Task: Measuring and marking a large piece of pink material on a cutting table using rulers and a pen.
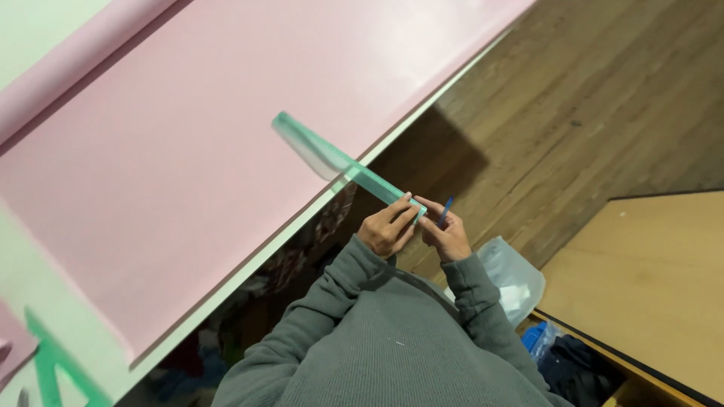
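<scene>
Grey sweatshirt sleeves (354, 332) filled the near foreground, both forearms raised in front of the person's chest. At the cuffs, the two hands met. The left hand (386, 230) had its fingers curled narrowly around the near end of a long, clear green ruler (343, 162), pinching it so the strip stayed steady. The right hand (446, 235) sat just beside it, fingertips touching the same end of the ruler, while a thin blue pen (446, 209) stood tucked between its fingers, seemingly parked there to keep the fingertips free for the ruler.

From the fingers, the ruler ran up and away to the left, its far end reaching over a large pink sheet (188, 166) lying on a pale green table (30, 301). A second green ruler-like piece (49, 362) lay at the table's near corner, well away from both hands.

Below and right of the right hand was a clear plastic bag (516, 279), then a tan board (641, 279). Beyond the fingers stretched a dark wooden floor (588, 98).
</scene>
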